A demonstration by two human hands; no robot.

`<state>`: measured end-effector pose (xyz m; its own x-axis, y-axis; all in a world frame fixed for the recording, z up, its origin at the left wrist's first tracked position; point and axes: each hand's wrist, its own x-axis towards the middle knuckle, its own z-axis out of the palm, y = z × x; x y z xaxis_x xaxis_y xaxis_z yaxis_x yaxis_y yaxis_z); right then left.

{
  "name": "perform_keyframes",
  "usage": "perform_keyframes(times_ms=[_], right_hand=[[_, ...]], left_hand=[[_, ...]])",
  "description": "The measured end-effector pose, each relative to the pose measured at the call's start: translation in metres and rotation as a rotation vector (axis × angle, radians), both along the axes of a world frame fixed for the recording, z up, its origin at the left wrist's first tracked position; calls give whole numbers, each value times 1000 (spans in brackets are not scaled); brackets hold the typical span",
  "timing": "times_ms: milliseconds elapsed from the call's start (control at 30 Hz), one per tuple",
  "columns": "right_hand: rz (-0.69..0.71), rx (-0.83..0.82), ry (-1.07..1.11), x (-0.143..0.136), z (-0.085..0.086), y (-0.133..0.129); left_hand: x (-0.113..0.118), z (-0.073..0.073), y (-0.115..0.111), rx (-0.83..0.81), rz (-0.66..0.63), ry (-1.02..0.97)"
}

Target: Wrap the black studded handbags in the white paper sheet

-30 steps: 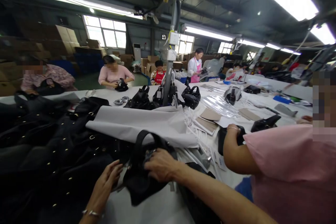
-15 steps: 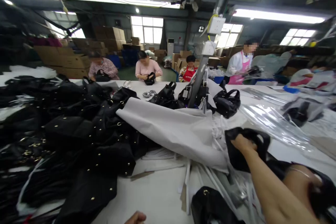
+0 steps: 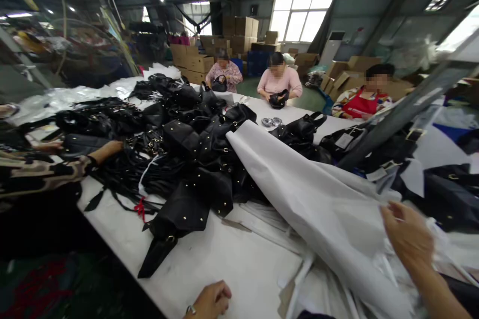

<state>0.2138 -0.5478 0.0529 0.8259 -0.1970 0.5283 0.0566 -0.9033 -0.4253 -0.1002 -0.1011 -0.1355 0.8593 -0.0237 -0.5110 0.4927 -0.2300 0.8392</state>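
Observation:
My right hand (image 3: 407, 237) reaches out at the lower right, fingers on the edge of a large grey-white fabric sheet (image 3: 310, 194) that drapes across the white table (image 3: 224, 269); whether it grips the sheet is unclear. My left hand (image 3: 210, 301) rests at the bottom edge on the table, fingers curled, with nothing seen in it. A big heap of black studded bags (image 3: 183, 144) lies left of the sheet.
A co-worker's arm in a patterned sleeve (image 3: 48, 169) reaches into the heap from the left. Three people (image 3: 279, 82) sit at the far side handling black bags. A slanted metal pole (image 3: 404, 114) crosses at right. Cardboard boxes (image 3: 194, 62) stand behind.
The view has swung left. My right hand let go of the black bag and moved to the fabric sheet. My left hand shows more at the bottom edge.

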Motion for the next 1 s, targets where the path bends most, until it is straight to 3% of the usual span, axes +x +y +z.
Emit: perform_keyframes(times_ms=[67, 167, 233, 300, 433, 533, 633, 800, 933, 1000], right_hand=[[237, -26, 63, 4, 13, 80], [562, -281, 153, -9, 2, 186], [596, -422, 203, -19, -17, 228], [532, -473, 265, -22, -33, 247], [475, -402, 399, -11, -38, 240], [506, -271, 474, -4, -21, 222], [539, -66, 546, -4, 1, 204], [558, 206, 748, -20, 26, 185], [564, 263, 785, -35, 25, 177], [561, 229, 771, -41, 21, 176]], left_hand=[[0, 6, -6, 13, -8, 3], [-2, 17, -10, 58, -14, 5], [-5, 24, -7, 97, -6, 11], [-9, 28, -2, 120, 7, 10], [-12, 26, 10, 91, 52, 0], [3, 25, 17, -10, 88, 14], [39, 35, 21, -159, 94, 3], [126, 78, 26, -575, 193, -62], [199, 120, 20, -1069, 426, -22], [228, 140, 17, -1210, 512, -57]])
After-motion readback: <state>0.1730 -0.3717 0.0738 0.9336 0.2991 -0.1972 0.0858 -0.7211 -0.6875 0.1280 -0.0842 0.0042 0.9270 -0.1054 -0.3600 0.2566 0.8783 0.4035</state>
